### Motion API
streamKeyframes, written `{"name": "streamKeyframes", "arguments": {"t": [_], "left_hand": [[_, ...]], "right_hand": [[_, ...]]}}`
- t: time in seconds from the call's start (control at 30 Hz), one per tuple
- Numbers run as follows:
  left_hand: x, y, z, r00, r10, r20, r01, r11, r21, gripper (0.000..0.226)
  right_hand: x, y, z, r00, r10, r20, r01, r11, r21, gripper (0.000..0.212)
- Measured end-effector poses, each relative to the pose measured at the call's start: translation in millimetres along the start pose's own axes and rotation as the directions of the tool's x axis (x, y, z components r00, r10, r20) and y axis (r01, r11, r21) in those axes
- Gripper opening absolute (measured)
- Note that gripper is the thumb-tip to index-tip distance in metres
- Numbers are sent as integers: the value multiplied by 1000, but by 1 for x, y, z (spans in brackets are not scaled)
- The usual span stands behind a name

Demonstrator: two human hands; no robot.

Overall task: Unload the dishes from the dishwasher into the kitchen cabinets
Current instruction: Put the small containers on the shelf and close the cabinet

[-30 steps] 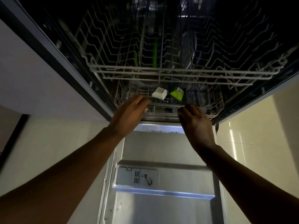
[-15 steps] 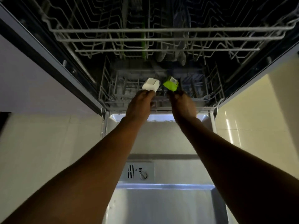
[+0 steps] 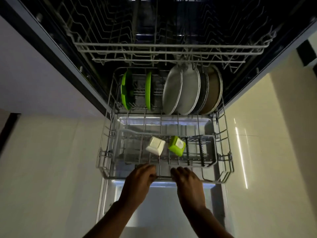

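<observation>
Grey wire lower dishwasher rack (image 3: 224,145) sat out over open door. Left hand (image 3: 139,179) and right hand (image 3: 187,179) each had grip curled round front rail. Upright inside: green plates (image 3: 126,90), grey plates (image 3: 181,90). White square cup (image 3: 155,146), green square cup (image 3: 176,146) lay nearer front.

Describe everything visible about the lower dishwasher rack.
The lower dishwasher rack is a pale grey, coated-wire basket, pulled out over the open door. Both hands grip its front rail, left hand and right hand side by side. Near the front sit two small square cups upside down, one white, one green. At the back, standing on edge between the tines, are two green plates on the left and a row of grey and brownish plates on the right.
</observation>
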State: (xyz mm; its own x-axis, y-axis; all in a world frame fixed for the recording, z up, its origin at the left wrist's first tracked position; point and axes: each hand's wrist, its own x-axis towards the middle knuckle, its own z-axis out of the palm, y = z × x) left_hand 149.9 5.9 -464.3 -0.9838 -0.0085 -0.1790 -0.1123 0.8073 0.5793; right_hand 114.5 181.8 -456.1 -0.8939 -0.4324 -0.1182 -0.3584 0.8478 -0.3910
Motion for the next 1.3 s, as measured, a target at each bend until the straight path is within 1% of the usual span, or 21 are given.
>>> {"name": "streamKeyframes", "arguments": {"t": [0.13, 0.27, 0.33, 0.4, 0.53, 0.6, 0.7, 0.83, 0.93, 1.03, 1.1, 1.13, 1.17, 1.2, 1.23, 1.27, 1.3], "left_hand": [[-39, 2, 11, 997, -41, 68, 41, 999, -8, 28], [-79, 9, 23, 980, -113, 163, 117, 993, -18, 22], [-99, 11, 29, 973, -127, 195, 133, 991, -19, 19], [-112, 11, 33, 968, -123, 220, 128, 992, -4, 20], [-128, 8, 35, 962, -97, 255, 103, 995, -12, 27], [-131, 11, 32, 959, -87, 269, 95, 995, -20, 24], [-134, 12, 32, 953, -95, 288, 99, 995, -1, 15], [-145, 13, 37, 951, -82, 299, 75, 997, 35, 11], [-153, 14, 43, 964, -63, 259, 56, 998, 33, 10], [-149, 13, 37, 960, -98, 264, 106, 994, -15, 17], [-139, 8, 31, 947, -141, 287, 176, 980, -98, 27], [-133, 5, 29, 943, -165, 287, 213, 966, -144, 30], [-127, 3, 28, 948, -179, 262, 230, 957, -178, 28], [-121, -1, 29, 960, -185, 210, 226, 955, -194, 22], [-115, -4, 30, 972, -186, 143, 212, 957, -196, 20], [-110, -7, 32, 980, -184, 77, 195, 964, -181, 24], [-105, -9, 34, 984, -177, 15, 177, 972, -153, 31]], "right_hand": [[-41, -5, 8, 999, 15, 49, -14, 1000, -11, 37], [-80, -11, 13, 993, -6, 117, 9, 1000, -26, 44], [-99, -13, 18, 989, -4, 145, 10, 999, -37, 47], [-114, -15, 22, 989, 6, 146, 0, 999, -45, 48], [-136, -20, 30, 990, 51, 130, -45, 998, -50, 42], [-143, -23, 30, 988, 82, 129, -78, 996, -42, 42], [-148, -25, 31, 978, 113, 178, -106, 993, -45, 45], [-155, -23, 33, 963, 124, 238, -114, 992, -54, 48], [-162, -20, 39, 962, 129, 240, -130, 991, -13, 48], [-158, -17, 39, 958, 110, 264, -127, 991, 46, 44], [-151, -10, 36, 949, 105, 297, -155, 976, 151, 29], [-146, -8, 34, 940, 138, 313, -215, 949, 228, 18], [-142, -6, 32, 940, 187, 284, -273, 913, 302, 16], [-139, -4, 31, 951, 228, 209, -287, 900, 328, 26], [-133, -1, 33, 963, 246, 109, -268, 915, 303, 39], [-127, 1, 38, 969, 247, 34, -247, 935, 256, 50], [-119, 2, 41, 969, 246, -12, -238, 949, 207, 60]]}}
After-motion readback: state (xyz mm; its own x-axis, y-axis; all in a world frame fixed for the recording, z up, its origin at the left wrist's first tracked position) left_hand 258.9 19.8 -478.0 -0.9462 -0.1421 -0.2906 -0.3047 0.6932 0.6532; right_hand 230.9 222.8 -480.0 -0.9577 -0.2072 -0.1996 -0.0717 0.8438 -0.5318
